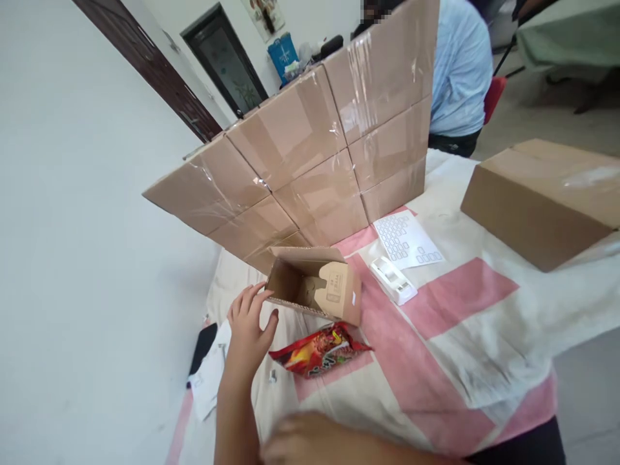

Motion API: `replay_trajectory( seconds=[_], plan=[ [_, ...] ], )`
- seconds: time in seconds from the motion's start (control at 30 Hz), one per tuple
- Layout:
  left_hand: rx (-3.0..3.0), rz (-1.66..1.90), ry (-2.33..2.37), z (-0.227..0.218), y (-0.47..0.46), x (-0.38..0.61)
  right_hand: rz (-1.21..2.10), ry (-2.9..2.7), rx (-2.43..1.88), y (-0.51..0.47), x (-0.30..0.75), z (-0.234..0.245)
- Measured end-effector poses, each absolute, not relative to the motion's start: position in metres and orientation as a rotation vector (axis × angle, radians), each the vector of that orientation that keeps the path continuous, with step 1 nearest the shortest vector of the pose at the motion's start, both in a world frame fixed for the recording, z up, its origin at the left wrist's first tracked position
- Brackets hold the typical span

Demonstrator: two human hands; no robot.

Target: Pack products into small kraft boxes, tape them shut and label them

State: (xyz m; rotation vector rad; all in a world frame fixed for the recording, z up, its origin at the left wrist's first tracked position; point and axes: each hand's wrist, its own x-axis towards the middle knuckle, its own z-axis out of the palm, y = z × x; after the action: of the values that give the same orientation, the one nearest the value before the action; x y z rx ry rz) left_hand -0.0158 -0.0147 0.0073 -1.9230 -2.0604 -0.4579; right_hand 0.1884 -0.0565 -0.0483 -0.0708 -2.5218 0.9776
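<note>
A small open cardboard box lies on its side on the pink-and-white cloth. My left hand reaches toward its open end, fingers apart, fingertips at the box's flap edge, holding nothing. A red snack packet lies flat just in front of the box, to the right of that hand. My right hand is not clearly visible; only a blurred forearm crosses the bottom edge.
A wall of taped cardboard boxes stands behind the small box. A white tape dispenser and a label sheet lie to the right. A large carton sits far right. A person in a light blue shirt sits behind.
</note>
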Motion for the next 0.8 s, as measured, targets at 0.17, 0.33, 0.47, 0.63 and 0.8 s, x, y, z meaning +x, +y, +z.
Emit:
replay_trajectory(
  seconds=[0.17, 0.33, 0.47, 0.63, 0.8],
  plan=[
    [-1.830, -0.736, -1.755, -0.031, -0.013, -0.030, 0.724, -2.620, -0.491, 0.000, 0.184, -0.038],
    [-1.709, -1.049, -1.515, -0.089, 0.005, -0.058, 0.567, -2.891, -0.753, 0.038, 0.185, -0.044],
    [-1.725, -1.141, -1.546, -0.116, 0.005, -0.054, 0.732, -2.985, -0.392, 0.046, 0.212, -0.023],
    [-1.570, -1.311, -1.748, -0.113, 0.001, -0.029, 1.170, -2.819, -0.307, 0.030, 0.259, 0.055],
    [-1.589, -1.279, -1.553, -0.105, -0.002, -0.016, 0.855, -1.941, -0.427, 0.051, 0.269, 0.110]
  ],
)
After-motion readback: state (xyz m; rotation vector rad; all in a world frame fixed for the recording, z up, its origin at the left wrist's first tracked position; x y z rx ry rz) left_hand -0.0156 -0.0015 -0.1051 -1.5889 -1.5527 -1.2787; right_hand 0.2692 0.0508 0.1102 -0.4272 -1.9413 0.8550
